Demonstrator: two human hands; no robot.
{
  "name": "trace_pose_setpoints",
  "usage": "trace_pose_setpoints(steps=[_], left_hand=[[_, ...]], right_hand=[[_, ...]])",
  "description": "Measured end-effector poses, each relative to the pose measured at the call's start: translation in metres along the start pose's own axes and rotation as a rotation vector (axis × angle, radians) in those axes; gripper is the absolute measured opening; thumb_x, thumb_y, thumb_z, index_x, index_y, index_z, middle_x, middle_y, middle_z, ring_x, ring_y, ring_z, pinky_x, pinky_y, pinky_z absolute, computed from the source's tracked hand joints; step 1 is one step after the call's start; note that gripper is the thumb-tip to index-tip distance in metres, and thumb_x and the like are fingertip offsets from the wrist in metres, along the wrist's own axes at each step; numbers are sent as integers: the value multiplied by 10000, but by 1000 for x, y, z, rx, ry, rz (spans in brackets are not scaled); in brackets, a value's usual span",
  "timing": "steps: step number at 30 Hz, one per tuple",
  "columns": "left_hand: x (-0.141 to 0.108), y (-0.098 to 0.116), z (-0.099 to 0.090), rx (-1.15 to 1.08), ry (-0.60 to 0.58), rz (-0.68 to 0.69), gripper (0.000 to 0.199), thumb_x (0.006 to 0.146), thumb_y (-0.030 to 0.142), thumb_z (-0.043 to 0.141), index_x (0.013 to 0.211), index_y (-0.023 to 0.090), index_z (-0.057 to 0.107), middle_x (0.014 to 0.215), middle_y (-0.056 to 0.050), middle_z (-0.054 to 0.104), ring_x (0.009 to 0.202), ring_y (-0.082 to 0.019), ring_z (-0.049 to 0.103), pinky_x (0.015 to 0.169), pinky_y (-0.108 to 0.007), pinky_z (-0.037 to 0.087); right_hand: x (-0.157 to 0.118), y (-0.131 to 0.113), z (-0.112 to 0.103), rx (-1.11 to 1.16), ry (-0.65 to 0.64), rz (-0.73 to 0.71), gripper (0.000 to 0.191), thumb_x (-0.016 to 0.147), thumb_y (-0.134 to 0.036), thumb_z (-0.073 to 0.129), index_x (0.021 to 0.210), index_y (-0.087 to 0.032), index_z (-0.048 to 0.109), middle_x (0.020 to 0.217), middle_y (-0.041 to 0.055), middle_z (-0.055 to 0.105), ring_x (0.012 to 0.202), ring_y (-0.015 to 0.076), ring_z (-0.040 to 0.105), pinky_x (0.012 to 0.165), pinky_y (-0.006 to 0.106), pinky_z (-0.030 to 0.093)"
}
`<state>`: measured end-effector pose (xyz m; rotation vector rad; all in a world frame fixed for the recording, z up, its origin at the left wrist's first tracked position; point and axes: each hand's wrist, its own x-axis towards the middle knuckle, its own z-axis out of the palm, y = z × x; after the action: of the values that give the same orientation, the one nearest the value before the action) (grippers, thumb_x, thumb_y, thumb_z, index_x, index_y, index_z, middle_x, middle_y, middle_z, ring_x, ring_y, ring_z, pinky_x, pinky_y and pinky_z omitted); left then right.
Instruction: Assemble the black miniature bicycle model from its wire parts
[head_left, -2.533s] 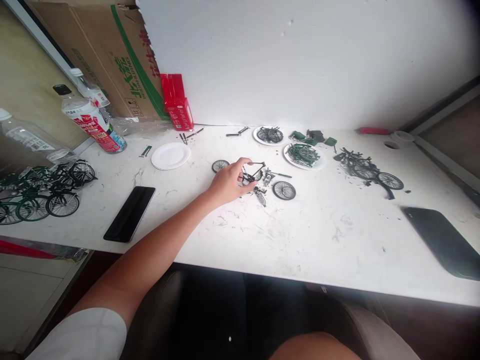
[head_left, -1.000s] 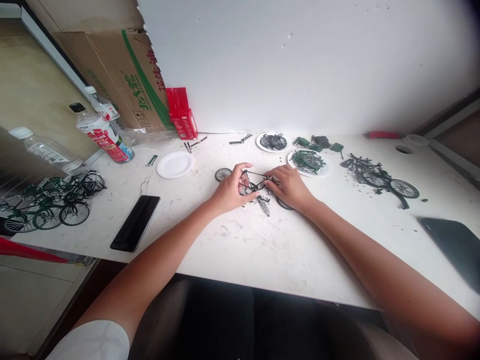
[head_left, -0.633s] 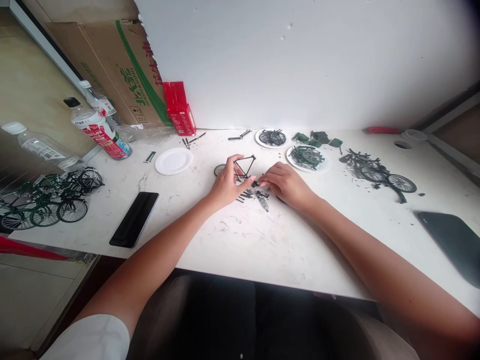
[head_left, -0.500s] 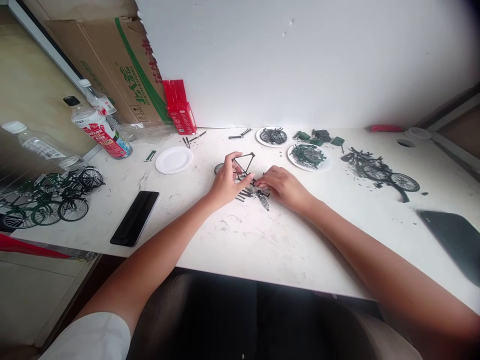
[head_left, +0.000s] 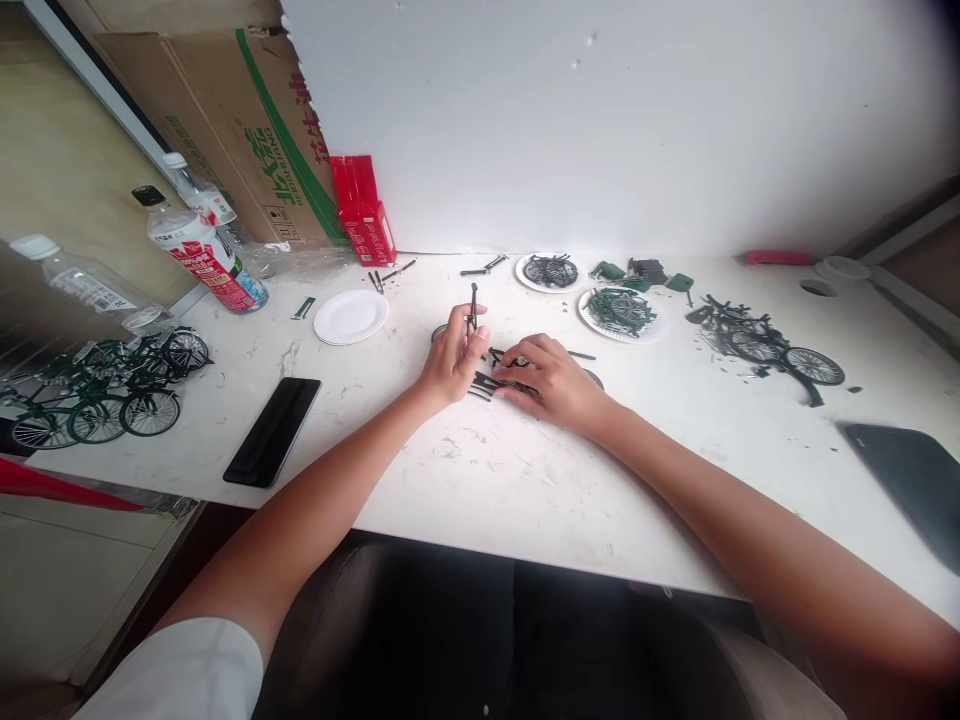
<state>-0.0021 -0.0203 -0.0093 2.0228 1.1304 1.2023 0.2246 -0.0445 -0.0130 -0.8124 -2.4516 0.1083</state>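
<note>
My left hand [head_left: 452,358] is closed round a small dark bicycle frame [head_left: 473,300], now seen nearly edge-on, its top rising above the fingers. Just to the right, my right hand [head_left: 553,378] rests low over dark small parts on the white table, fingers bent and slightly apart; what lies beneath the fingertips is mostly hidden. Between the hands are thin dark strips [head_left: 484,386]. Part of a wheel [head_left: 595,380] shows past the right hand, and the rim of another peeks out left of my left hand.
Assembled toy bicycles [head_left: 97,395] and a phone [head_left: 272,432] lie left. Behind are a white plate [head_left: 351,317], a red box [head_left: 365,212], plates of wheels [head_left: 550,271] and green parts [head_left: 619,311]. More bicycle parts [head_left: 765,345] lie right, bottles [head_left: 206,262] back left.
The frame in my left hand has turned from side-on to nearly edge-on. My right hand has moved slightly away from it and spread lower over the parts on the table.
</note>
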Motion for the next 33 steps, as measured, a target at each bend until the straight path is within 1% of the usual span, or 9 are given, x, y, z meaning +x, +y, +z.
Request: trace_pose_setpoints(steps=[6,14,17,20,22,23,25,28,33], left_hand=[[-2,2,2,-112,-12,-8,601,1072,657,218,1300,202,537,738,-12,631,653,-180,573,635,-295,440],[-4,0,5,-204,-21,-10,670,1043,707,168,1178,215,602,658,-5,554,569,-177,487,550,-305,392],[-3,-1,5,-211,-24,-4,654,1037,704,189,1147,218,612,650,-2,546,568,-176,487,543,-302,386],[-3,-1,4,-219,-31,-8,648,1034,702,210,1157,215,620,641,6,546,570,-171,498,540,-290,383],[-3,0,4,-234,-35,-14,649,1037,701,223,1160,212,630,639,6,553,562,-164,499,532,-283,373],[-3,0,4,-244,-36,-18,653,1037,706,230,1157,209,636,639,6,556,555,-160,496,527,-281,368],[-3,1,5,-265,-30,-30,681,1029,731,237,1142,202,651,632,4,560,536,-152,485,517,-279,360],[-4,3,8,-321,-32,-80,780,997,798,203,1121,187,672,609,1,557,498,-141,447,496,-283,348],[-2,11,11,-463,-37,-239,899,964,845,103,1095,168,680,576,-2,549,444,-122,416,447,-273,313]], right_hand=[[0,1,3,-28,26,-42,287,1039,-429,638,1061,-210,822,1219,139,716,1184,339,582,937,505,531],[2,-1,6,13,55,-46,232,1032,-389,653,1015,-223,814,1194,130,735,1153,333,607,931,512,548],[4,-3,0,75,130,-51,230,1044,-380,636,993,-230,803,1095,114,762,1084,302,637,900,478,557],[4,-3,-16,87,244,7,258,1044,-389,632,933,-220,792,922,101,771,967,276,660,853,433,547],[1,-1,-30,62,196,82,315,1036,-452,638,898,-215,794,785,79,747,768,232,643,720,385,508],[-1,1,-37,75,134,138,345,1029,-496,641,912,-214,801,748,65,736,656,198,612,648,362,470],[-5,3,-49,138,-37,224,411,968,-607,690,930,-216,811,697,45,718,559,166,574,589,342,422],[-10,5,-57,148,-195,304,470,874,-690,755,915,-226,818,657,28,700,540,165,569,576,335,394],[-10,4,-52,161,-326,358,417,833,-626,819,1043,-267,839,785,40,762,647,196,637,623,337,413]])
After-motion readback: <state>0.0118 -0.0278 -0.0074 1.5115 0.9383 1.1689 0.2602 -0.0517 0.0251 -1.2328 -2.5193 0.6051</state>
